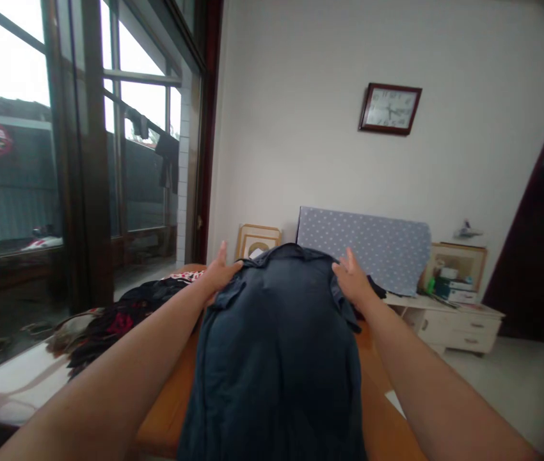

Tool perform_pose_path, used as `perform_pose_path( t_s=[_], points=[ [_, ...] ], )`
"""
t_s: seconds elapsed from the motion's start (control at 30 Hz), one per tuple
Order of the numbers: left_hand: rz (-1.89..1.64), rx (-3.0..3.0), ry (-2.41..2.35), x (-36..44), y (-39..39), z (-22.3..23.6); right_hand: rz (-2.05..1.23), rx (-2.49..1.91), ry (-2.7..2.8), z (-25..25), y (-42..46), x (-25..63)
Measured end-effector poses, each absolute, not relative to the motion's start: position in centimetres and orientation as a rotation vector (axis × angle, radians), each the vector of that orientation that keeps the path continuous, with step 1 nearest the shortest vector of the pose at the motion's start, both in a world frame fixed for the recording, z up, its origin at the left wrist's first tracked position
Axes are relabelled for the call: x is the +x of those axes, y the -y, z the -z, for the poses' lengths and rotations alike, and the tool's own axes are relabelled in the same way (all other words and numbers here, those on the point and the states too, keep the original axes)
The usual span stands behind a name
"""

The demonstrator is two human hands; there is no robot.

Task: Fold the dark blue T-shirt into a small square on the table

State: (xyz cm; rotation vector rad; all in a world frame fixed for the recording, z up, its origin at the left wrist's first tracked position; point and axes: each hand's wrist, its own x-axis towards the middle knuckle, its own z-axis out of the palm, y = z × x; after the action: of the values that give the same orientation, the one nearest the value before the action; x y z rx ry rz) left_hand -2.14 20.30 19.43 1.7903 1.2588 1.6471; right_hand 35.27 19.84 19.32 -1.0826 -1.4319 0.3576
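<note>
A dark blue shirt (281, 346) hangs stretched between my hands, its collar end up and its body running down toward me. My left hand (221, 272) grips the shirt at its left shoulder, with a finger sticking up. At the opposite shoulder, my right hand (351, 276) pinches the cloth between thumb and fingers. Short sleeves droop below both hands. Beneath the shirt lies an orange-brown tabletop (169, 410), largely covered by the cloth.
Piled clothes (128, 314) lie to the left beside the glass doors (84, 160). Across the room, a white cabinet (464, 330) stands by the wall, near a dotted grey-blue cloth cover (363, 246) and framed pictures. A clock (390, 109) hangs above.
</note>
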Motion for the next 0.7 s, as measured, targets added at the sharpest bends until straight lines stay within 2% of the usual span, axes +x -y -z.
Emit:
perform_pose_path(
  t_s=[0.13, 0.23, 0.33, 0.47, 0.7],
  points=[
    [-1.529, 1.617, -1.422, -4.5, -18.2, -12.0, -0.486, -1.146, 1.394, -10.9, -16.8, 36.1],
    [-1.424, 1.521, -1.522, -6.1, -13.5, -6.8, -0.565, -1.298, 1.363, -5.1, -13.0, 37.2],
    [-1.453, 1.436, -1.533, -6.7, -8.2, -3.0, -0.531, -1.452, 1.306, -1.4, -9.2, 38.2],
    [-1.531, 1.342, -1.57, -5.8, -2.5, -0.4, -0.535, -1.526, 1.227, 0.7, -4.9, 38.3],
    [-1.527, 1.439, -1.562, -3.8, 1.9, 0.4, -0.531, -1.484, 1.18, 1.1, 0.2, 36.3]
  ],
)
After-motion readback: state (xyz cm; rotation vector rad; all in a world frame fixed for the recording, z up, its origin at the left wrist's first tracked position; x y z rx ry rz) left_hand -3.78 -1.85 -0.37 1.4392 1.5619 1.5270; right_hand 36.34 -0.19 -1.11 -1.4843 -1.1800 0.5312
